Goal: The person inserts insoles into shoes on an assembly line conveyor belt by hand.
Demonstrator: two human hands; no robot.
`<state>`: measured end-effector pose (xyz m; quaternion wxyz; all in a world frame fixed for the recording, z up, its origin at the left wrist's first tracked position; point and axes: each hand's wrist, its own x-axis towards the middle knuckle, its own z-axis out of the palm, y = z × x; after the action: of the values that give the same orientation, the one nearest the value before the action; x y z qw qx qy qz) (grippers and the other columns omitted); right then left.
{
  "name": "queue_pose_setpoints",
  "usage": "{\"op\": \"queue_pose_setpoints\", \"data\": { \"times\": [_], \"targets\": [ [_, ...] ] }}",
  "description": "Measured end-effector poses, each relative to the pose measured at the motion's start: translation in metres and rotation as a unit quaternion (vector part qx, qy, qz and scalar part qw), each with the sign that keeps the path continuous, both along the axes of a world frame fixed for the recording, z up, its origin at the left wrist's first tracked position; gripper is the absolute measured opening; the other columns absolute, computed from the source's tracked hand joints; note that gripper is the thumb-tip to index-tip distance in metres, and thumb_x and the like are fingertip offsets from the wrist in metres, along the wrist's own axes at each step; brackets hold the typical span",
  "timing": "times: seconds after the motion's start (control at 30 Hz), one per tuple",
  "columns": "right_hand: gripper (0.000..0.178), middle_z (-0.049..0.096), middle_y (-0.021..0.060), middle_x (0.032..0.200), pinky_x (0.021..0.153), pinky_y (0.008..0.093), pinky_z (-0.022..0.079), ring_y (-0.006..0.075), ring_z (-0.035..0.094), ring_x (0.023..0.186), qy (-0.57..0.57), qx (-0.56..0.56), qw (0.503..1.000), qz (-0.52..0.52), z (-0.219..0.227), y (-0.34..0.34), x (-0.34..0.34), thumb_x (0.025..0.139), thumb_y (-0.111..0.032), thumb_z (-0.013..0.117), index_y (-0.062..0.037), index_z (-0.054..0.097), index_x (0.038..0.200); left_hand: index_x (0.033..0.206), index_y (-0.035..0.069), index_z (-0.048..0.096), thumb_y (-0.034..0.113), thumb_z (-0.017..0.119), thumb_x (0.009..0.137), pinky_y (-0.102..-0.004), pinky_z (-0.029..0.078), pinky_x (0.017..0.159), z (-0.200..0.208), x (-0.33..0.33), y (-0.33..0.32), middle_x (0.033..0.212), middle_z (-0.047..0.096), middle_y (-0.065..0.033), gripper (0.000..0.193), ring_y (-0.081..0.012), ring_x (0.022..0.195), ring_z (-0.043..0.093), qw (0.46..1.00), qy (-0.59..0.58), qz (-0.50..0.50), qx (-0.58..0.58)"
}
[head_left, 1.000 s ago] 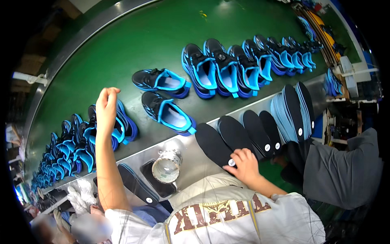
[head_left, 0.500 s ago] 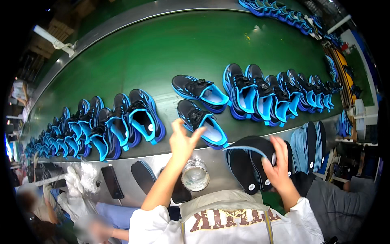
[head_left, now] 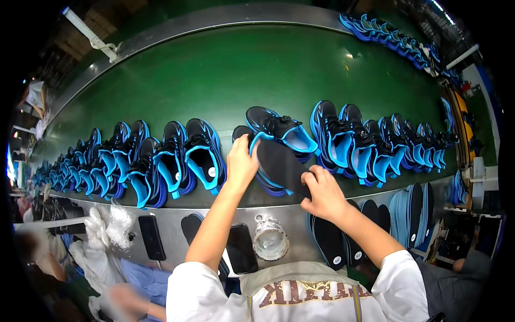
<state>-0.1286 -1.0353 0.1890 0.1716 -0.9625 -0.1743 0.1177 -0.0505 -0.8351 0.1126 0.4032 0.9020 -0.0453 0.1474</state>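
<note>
My right hand [head_left: 324, 194] is closed on the near end of a black insole [head_left: 283, 165] with a light blue edge. The insole is tilted above a black and blue sneaker [head_left: 273, 189], covering most of its opening. My left hand [head_left: 241, 165] has its fingers closed at the left side of that sneaker, by its tongue. Its thumb is beside the insole's far end; the exact grip is partly hidden. Just behind lies another sneaker [head_left: 281, 129], with a pale insole visible inside.
Sneakers line the green belt at left [head_left: 204, 153] and right [head_left: 330, 134]. Along the metal ledge are stacked insoles [head_left: 324, 239], a glass jar [head_left: 271, 240], two phones [head_left: 152, 236] and clear plastic bags [head_left: 119, 228]. Another person's arm [head_left: 155, 311] shows at lower left.
My right hand has lifted the insole from the stacks and brought it left over the near sneaker. My left hand, spread before, has closed at that sneaker. The view has shifted slightly.
</note>
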Motion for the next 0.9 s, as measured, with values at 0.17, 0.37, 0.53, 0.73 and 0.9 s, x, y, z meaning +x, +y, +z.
{"op": "queue_pose_setpoints", "data": {
  "times": [0.17,0.37,0.53,0.73,0.9],
  "targets": [
    [0.033,0.049,0.0162,0.109,0.073,0.0337,0.044,0.0265,0.050,0.086,-0.172,0.005,0.980,0.099,-0.005,-0.016,-0.008,0.060,-0.016,0.066,-0.0041,0.056,0.090,0.081,-0.005,0.054,0.028,0.060,0.080,-0.0343,0.045,0.062,-0.001,-0.009,0.018,0.074,0.057,-0.0188,0.033,-0.0312,0.070,0.058,0.992,0.102,0.027,-0.062],
    [0.012,0.058,0.0129,0.090,0.066,0.0313,0.044,0.0235,0.053,0.079,-0.185,-0.083,0.952,0.231,-0.007,0.023,0.028,0.066,-0.011,0.055,-0.0014,0.061,0.071,0.063,-0.002,0.046,0.047,0.051,0.084,-0.0286,0.042,0.045,-0.013,-0.004,0.018,0.052,0.046,-0.0065,0.054,-0.0141,0.044,0.047,0.920,0.283,0.008,-0.272],
    [0.013,0.060,0.0115,0.080,0.063,0.0339,0.049,0.0244,0.059,0.078,-0.075,-0.075,0.970,0.220,-0.033,0.061,0.030,0.069,-0.010,0.054,-0.0021,0.062,0.075,0.066,0.000,0.047,0.047,0.051,0.085,-0.0261,0.034,0.044,-0.015,-0.005,0.017,0.056,0.045,-0.0041,0.050,-0.0097,0.048,0.041,0.914,0.302,0.026,-0.269],
    [0.016,0.059,0.0143,0.081,0.060,0.0333,0.051,0.0246,0.061,0.074,-0.076,-0.118,0.975,0.172,-0.056,0.059,0.033,0.071,-0.010,0.054,0.0006,0.061,0.080,0.067,0.002,0.047,0.044,0.050,0.087,-0.0256,0.032,0.043,-0.018,-0.020,-0.002,0.056,0.041,-0.0009,0.046,-0.0082,0.050,0.037,0.829,0.294,0.135,-0.455],
    [0.018,0.058,0.0190,0.087,0.059,0.0327,0.053,0.0265,0.063,0.073,-0.083,-0.100,0.984,0.122,-0.076,0.084,0.045,0.073,-0.011,0.053,0.0021,0.059,0.084,0.072,-0.003,0.052,0.042,0.051,0.086,-0.0258,0.034,0.047,-0.024,-0.017,0.009,0.060,0.051,-0.0064,0.047,-0.0093,0.054,0.042,0.905,0.251,0.095,-0.330]
  ]
}}
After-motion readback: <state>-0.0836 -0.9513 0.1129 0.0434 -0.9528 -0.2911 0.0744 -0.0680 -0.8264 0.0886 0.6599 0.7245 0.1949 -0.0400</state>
